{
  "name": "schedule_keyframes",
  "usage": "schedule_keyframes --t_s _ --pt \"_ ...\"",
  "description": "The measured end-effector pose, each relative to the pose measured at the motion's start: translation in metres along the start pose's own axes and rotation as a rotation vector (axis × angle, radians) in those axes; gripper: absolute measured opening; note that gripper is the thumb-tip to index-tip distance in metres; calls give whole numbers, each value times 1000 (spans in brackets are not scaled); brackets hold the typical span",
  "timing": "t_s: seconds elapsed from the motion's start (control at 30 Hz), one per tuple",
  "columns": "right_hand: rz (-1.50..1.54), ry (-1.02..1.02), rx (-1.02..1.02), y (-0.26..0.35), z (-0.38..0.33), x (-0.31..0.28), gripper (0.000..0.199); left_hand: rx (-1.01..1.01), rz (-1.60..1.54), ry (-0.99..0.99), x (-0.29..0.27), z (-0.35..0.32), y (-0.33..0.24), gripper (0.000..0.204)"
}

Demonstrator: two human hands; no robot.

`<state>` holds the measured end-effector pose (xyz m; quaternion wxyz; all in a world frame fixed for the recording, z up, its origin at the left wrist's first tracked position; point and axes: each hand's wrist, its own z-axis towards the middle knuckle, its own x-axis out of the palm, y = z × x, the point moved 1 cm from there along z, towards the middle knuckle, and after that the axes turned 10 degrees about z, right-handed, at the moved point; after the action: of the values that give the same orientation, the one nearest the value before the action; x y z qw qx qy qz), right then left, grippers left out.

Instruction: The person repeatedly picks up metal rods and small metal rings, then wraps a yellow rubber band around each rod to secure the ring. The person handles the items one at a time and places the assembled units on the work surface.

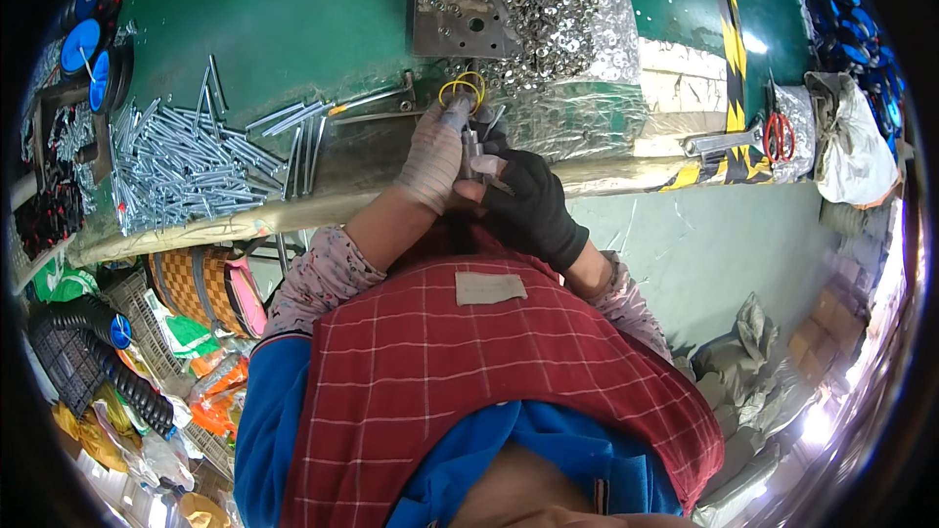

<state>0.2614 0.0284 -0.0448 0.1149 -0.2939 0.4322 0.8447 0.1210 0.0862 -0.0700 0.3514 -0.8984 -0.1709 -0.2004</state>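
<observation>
My two hands meet at the front edge of the green workbench. My right hand (528, 198), in a black glove with bare fingertips, is closed around a short grey metal cylinder (473, 153). My left hand (436, 149), in a pale thin covering, lies against the cylinder's left side. Its fingers point away from me and are closed together; what they pinch is hidden. A thin yellow ring (475, 80) shows at the left fingertips. Just beyond the hands lies a heap of small shiny nuts (548, 15), partly on a metal plate with holes (460, 29).
Many long bolts (191, 161) are piled at the left of the bench. A wrench (722, 142) and red-handled scissors (779, 137) lie at the right, near yellow-black tape (734, 49) and a white sack (849, 142). Below left stand a checkered bag (201, 293) and wire baskets.
</observation>
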Motion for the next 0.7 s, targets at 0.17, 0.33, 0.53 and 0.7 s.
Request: schedule_keyframes --t_s 0.17,0.33,0.53,0.7 --pt "-72 14 -52 -12 12 -1 34 105 27 -40 12 -5 -11 21" --pt "-98 32 -147 -13 34 -1 33 164 6 -29 3 -2 -23 20" --pt "545 -256 374 -2 42 2 32 308 96 -32 -16 -8 -32 22" --pt "656 -345 530 3 45 -4 32 297 57 58 -20 -18 -39 25"
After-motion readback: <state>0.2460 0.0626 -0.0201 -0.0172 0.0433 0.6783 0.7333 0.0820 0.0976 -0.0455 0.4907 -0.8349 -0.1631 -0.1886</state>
